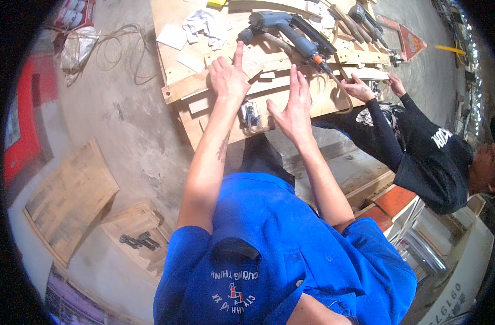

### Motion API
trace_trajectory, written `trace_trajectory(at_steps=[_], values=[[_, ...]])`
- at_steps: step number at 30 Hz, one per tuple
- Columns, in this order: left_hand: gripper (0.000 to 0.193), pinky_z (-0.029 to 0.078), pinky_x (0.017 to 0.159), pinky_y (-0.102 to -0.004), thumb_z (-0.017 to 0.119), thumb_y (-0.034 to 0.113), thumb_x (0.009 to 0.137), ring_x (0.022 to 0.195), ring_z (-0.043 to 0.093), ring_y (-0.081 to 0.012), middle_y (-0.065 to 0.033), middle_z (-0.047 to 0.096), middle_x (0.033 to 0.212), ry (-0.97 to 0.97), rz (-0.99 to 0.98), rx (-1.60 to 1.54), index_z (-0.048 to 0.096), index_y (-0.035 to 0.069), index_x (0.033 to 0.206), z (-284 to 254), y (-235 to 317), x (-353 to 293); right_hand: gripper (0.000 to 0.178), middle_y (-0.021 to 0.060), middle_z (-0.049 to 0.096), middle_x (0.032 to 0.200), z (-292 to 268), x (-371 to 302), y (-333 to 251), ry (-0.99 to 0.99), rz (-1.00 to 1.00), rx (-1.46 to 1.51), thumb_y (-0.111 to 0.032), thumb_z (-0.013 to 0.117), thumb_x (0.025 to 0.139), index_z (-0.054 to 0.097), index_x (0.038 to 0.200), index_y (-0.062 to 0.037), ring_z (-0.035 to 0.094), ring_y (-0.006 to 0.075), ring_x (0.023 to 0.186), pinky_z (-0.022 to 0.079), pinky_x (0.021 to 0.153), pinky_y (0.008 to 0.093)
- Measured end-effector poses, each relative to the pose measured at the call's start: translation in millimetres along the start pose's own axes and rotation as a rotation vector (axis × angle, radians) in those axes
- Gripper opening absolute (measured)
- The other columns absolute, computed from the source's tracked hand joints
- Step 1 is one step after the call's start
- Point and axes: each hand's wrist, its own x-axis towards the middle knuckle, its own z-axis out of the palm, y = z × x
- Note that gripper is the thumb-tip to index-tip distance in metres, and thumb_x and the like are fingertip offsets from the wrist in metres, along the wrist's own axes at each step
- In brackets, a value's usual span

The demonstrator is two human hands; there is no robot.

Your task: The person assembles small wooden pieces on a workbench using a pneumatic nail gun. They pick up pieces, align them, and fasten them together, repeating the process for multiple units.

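Observation:
My left hand (228, 80) rests over the wooden strips of a workbench, fingers spread. Its index finger stretches up to the black nose of a blue-grey air nail gun (282, 26), which lies on its side; I cannot tell whether they touch. Fingers extended and thumb apart, my right hand (295, 112) is at a pale wooden strip (274, 85) along the bench's near side. Neither hand appears to hold anything. Between my wrists, a small metal clamp (251, 115) is fixed near the edge. An orange connector (318, 59) joins the gun to a hose.
On my right a co-worker in black (431, 157) has both hands at the same bench. Another nail gun (366, 19) lies farther back. Crumpled white cloth (204, 27) is at the bench's far left. Boards (71, 200) and a wooden box (139, 233) stand at lower left.

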Motion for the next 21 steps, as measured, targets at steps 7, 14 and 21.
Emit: trace_trajectory(at_steps=[7,14,21], values=[[0.122,0.039,0.114,-0.0504,0.093,0.024,0.064,0.132,0.046,-0.0432,-0.0293,0.047,0.139,0.322,0.134,-0.566,0.021,0.008,0.162,-34,-31,-64,0.105,0.0285,0.034,0.152,-7,-10,-7,0.07,-0.001,0.188,-0.023,0.079,0.082,0.017,0.167,-0.0182,0.04,0.0475,0.138,0.036,0.116,0.0558],[0.125,0.029,0.121,-0.0471,0.096,0.021,0.062,0.142,0.036,-0.0326,-0.0176,0.032,0.151,0.527,0.187,-0.907,0.019,0.004,0.159,-54,-21,-144,0.095,0.0261,0.04,0.149,-27,-1,7,0.097,-0.01,0.264,-0.02,0.077,0.085,0.025,0.165,-0.0181,0.045,0.0438,0.137,0.04,0.115,0.0508],[0.123,0.033,0.118,-0.0499,0.098,0.025,0.061,0.139,0.038,-0.0335,-0.0171,0.034,0.147,0.757,0.233,-0.811,0.021,0.009,0.156,-59,3,-169,0.085,0.0181,0.045,0.145,-48,13,21,0.17,-0.098,0.307,-0.019,0.075,0.085,0.036,0.16,-0.0182,0.05,0.0385,0.131,0.043,0.11,0.0494]])
